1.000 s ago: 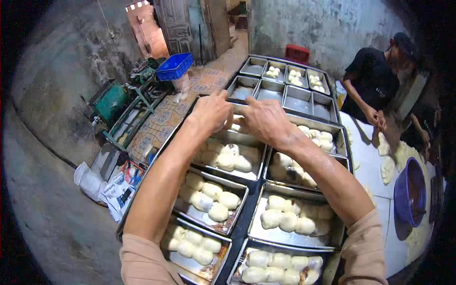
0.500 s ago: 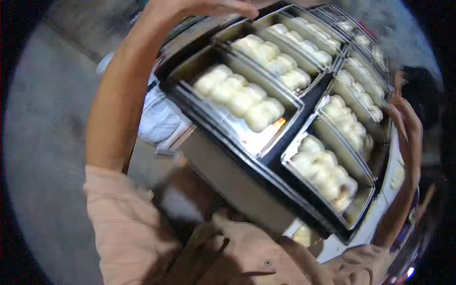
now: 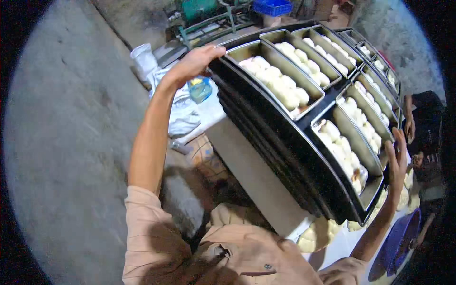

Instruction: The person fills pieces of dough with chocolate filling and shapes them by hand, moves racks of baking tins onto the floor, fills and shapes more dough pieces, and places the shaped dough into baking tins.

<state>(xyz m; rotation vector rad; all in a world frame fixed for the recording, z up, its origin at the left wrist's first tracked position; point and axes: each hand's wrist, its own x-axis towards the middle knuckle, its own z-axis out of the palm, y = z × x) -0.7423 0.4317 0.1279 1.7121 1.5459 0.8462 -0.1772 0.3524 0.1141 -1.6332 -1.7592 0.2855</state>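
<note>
A black baking tray (image 3: 332, 97) holds two rows of metal loaf pans (image 3: 308, 107), each with a row of pale dough pieces (image 3: 278, 80) in it. It lies on top of a stack of black trays (image 3: 280, 156). My left hand (image 3: 202, 61) is closed over the tray's left corner, fingers on the rim. Against the right side, my right hand (image 3: 396, 159) grips the edge with its fingertips pointing up past the rim. Its far fingers are partly hidden by the tray.
A person in dark clothes (image 3: 427, 128) stands at the right, hands near the tray. Dough pieces (image 3: 318, 235) lie on a white surface beside a purple basin (image 3: 403, 242). White bags (image 3: 183, 118) sit left of the stack. Behind are a blue crate (image 3: 271, 6) and a green metal frame (image 3: 209, 26).
The tray has moved away from me and toward the right, and the stack beneath it now shows. Both my hands stay at its sides.
</note>
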